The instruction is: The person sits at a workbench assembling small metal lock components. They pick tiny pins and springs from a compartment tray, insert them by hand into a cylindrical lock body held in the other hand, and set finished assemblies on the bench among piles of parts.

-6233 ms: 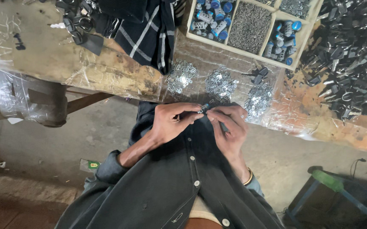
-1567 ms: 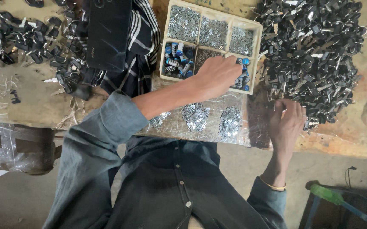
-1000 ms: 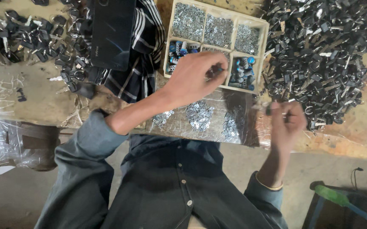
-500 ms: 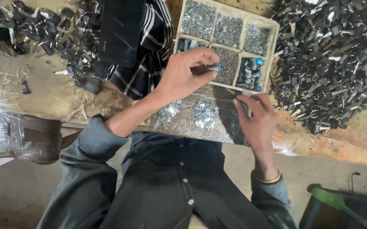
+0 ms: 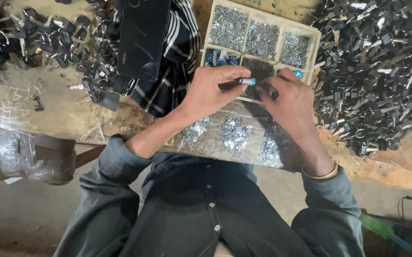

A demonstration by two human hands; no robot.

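Blue-tipped and silvery, a small cylindrical part (image 5: 248, 82) sits pinched in the left hand (image 5: 210, 93), whose grip is closed on it just over the wooden compartment tray (image 5: 316, 35). The right hand (image 5: 289, 102) meets it from three o'clock, fingertips (image 5: 263, 89) curled at the part's end; whether it holds a piece of its own cannot be told. Judging by the layout, the work looks mid-way: three heaps of small metal clips (image 5: 234, 133) lie at six o'clock on the desk (image 5: 63, 112), and a big pile of black key shells (image 5: 377, 71) waits at two o'clock.
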